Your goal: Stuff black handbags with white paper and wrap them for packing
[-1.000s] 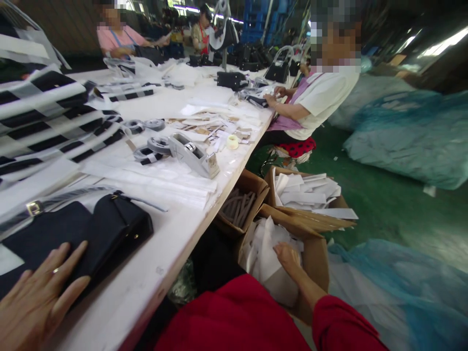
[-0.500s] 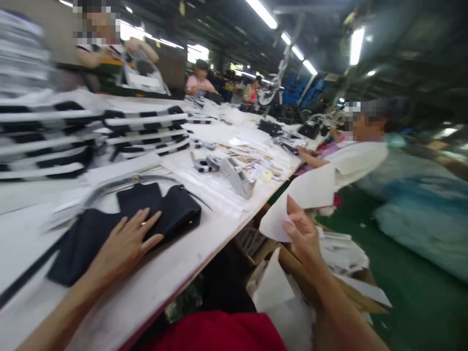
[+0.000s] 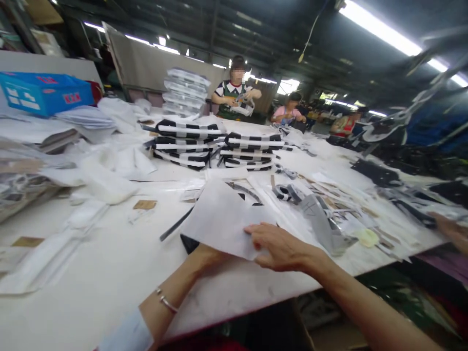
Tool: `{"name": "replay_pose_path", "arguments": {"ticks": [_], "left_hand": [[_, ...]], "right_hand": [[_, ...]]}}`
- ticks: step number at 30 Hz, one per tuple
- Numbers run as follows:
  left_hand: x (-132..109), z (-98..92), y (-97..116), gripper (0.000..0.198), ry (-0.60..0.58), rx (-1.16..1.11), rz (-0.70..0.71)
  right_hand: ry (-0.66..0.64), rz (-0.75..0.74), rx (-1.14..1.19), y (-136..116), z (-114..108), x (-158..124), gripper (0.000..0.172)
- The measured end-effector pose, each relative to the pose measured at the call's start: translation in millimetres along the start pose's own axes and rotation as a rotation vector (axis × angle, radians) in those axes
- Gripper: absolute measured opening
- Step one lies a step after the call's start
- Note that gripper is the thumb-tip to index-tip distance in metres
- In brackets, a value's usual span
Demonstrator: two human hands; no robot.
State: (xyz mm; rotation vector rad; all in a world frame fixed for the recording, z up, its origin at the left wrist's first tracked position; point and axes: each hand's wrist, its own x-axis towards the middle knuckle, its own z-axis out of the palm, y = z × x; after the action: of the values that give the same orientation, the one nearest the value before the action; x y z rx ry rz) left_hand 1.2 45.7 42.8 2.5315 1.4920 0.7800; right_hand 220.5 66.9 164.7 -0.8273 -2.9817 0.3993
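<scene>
A white sheet point(image 3: 219, 214), most likely paper, is in my right hand point(image 3: 274, 246), pinched at its near right edge between thumb and fingers. The sheet spreads over a black handbag point(image 3: 189, 243), so only a dark corner and bits of its top show. Behind the sheet curves the bag's handle point(image 3: 246, 191); a dark strap point(image 3: 175, 225) sticks out to the left. My left hand point(image 3: 210, 254) reaches beneath the sheet at the bag; its fingers are hidden.
Stacked black-and-white striped bags point(image 3: 186, 144) stand behind. A tape dispenser point(image 3: 320, 217), tape rolls point(image 3: 287, 191) and paper scraps lie to the right. Crumpled white wrapping point(image 3: 106, 170) and a blue box point(image 3: 47, 92) are at left. A co-worker's hand point(image 3: 448, 226) is at far right.
My view has swung left. My right hand has brought the white sheet from beside the table over the black handbag, covering most of it and my left hand.
</scene>
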Motion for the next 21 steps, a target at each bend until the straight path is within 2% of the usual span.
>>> {"name": "replay_pose_path", "arguments": {"ticks": [3,5,6,8,9,10,14,16,18,21], "left_hand": [[9,-9.0,6,0.042,-0.059,-0.053,0.051],[12,-14.5,10,0.044,-0.092,-0.071,0.022],[11,-15.7,12,0.046,-0.105,-0.068,-0.004],[7,-14.8,14,0.053,-0.144,-0.05,-0.027],[4,-13.0,14,0.055,-0.159,-0.043,-0.027],[1,-10.9,14,0.055,-0.169,-0.039,-0.026],[-5,-7.7,13,0.042,-0.129,-0.03,-0.072],[-4,-10.4,12,0.045,-0.081,-0.038,-0.095],[-3,-13.2,11,0.052,-0.024,-0.036,-0.08],[-8,-14.4,11,0.041,0.012,-0.001,0.022]], "right_hand": [[-0.054,0.204,0.11,-5,-9,8,0.025],[-0.049,0.292,0.138,-13,-9,18,0.035],[-0.034,0.292,0.136,-17,-5,24,0.046],[-0.011,0.219,0.113,-23,9,33,0.084],[-0.01,0.178,0.1,-24,17,37,0.097],[-0.013,0.147,0.088,-23,25,40,0.1],[0.0,0.098,0.079,-7,43,43,0.068],[0.052,0.107,0.05,0,41,39,0.063],[0.162,0.17,-0.047,-1,38,34,0.062],[0.321,0.244,-0.238,-11,36,30,0.058]]}}
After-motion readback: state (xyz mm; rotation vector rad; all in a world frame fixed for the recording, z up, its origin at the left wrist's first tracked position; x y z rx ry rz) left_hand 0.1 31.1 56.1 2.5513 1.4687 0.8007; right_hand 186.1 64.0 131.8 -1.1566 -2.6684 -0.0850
